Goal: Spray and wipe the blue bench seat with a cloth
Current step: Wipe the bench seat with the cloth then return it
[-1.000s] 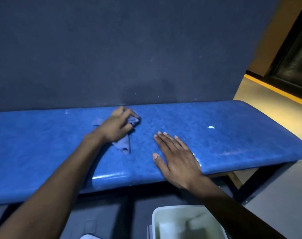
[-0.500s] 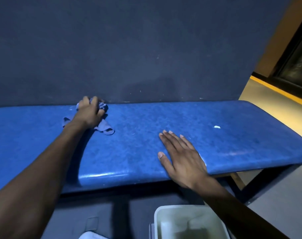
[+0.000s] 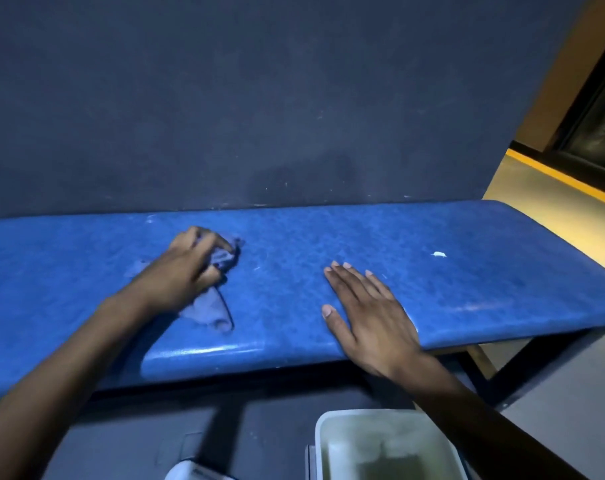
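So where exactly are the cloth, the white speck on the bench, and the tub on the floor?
cloth [image 3: 207,308]: head view, on the loose tail trailing below the left hand.
white speck [image 3: 439,254]: head view, on its middle.
tub [image 3: 323,441]: head view, on its left rim.

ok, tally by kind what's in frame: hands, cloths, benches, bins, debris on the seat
Hands: 2, left hand gripping the cloth, right hand flat on the seat
Cloths: 1, bluish cloth
Benches: 1, blue bench seat
Bins: 1, white bin on the floor
Debris: 1, white scrap
Total: 6
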Demonstrator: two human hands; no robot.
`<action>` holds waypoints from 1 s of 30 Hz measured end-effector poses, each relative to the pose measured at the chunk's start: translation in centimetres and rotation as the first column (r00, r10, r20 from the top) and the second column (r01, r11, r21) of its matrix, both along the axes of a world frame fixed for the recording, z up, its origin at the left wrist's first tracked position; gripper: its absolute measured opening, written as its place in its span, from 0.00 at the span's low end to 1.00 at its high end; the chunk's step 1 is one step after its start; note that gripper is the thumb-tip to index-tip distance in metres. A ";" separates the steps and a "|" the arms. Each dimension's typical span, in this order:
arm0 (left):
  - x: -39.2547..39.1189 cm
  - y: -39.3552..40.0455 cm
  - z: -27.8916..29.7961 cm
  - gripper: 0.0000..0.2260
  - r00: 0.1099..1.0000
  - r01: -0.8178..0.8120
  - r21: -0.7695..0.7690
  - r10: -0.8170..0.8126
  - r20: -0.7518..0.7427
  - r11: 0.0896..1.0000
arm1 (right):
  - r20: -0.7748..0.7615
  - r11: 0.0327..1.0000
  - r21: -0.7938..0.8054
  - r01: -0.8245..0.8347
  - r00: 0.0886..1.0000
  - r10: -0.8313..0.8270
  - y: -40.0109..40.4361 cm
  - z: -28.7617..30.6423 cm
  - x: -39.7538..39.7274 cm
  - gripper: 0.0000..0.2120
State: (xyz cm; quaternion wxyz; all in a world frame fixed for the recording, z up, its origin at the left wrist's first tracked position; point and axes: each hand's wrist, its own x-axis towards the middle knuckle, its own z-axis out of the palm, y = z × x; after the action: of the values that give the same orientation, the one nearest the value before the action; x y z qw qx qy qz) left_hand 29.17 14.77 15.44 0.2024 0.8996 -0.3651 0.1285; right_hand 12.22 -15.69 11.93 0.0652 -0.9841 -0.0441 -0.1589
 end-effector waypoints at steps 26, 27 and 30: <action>2.9 -8.6 -0.8 0.16 0.899 -0.436 -0.078 0.430 -0.080 0.896 | 0.012 1.000 -0.009 -0.001 1.000 0.001 0.0 0.0 0.1 0.32; 2.0 -10.0 -0.7 0.14 0.893 -0.447 -0.079 0.440 -0.093 0.891 | 0.011 1.000 -0.016 -0.001 1.000 0.001 0.0 -0.1 0.1 0.32; -1.8 -12.1 -0.3 0.18 0.969 -0.239 -0.064 0.234 -0.083 0.969 | 0.010 1.000 -0.017 0.002 1.000 -0.002 -0.1 0.0 0.0 0.32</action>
State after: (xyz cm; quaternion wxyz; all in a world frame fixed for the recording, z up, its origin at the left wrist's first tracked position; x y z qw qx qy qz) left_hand 27.42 2.63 15.11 0.2322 0.9328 -0.2424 0.1313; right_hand 12.25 -15.79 11.93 0.0567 -0.9839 -0.0447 -0.1637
